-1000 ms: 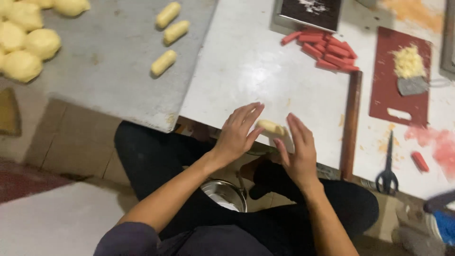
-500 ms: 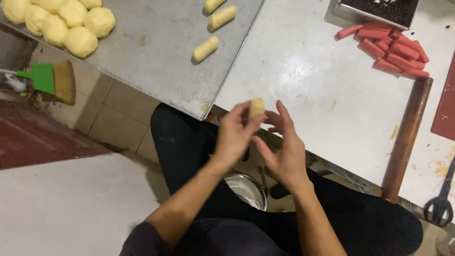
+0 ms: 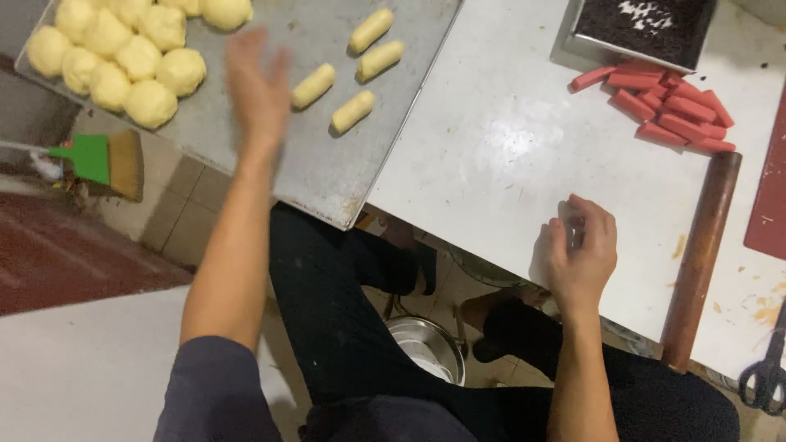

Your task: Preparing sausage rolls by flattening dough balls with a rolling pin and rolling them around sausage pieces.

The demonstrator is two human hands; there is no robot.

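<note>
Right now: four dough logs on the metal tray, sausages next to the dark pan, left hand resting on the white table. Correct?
One thing is off. The left hand is raised over the metal tray; the right hand is the one on the white table. The head view shows it. Four dough logs and sausages by the dark pan are right.

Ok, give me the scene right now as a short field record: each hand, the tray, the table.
left hand: open, blurred, above the metal tray, holding nothing visible
right hand: fingers curled, resting on the white table; contents cannot be told
tray: four rolled dough pieces beside the left hand, round dough balls at its far left
table: red sausages, wooden rolling pin, dark-filled tray, scissors at the right edge
</note>
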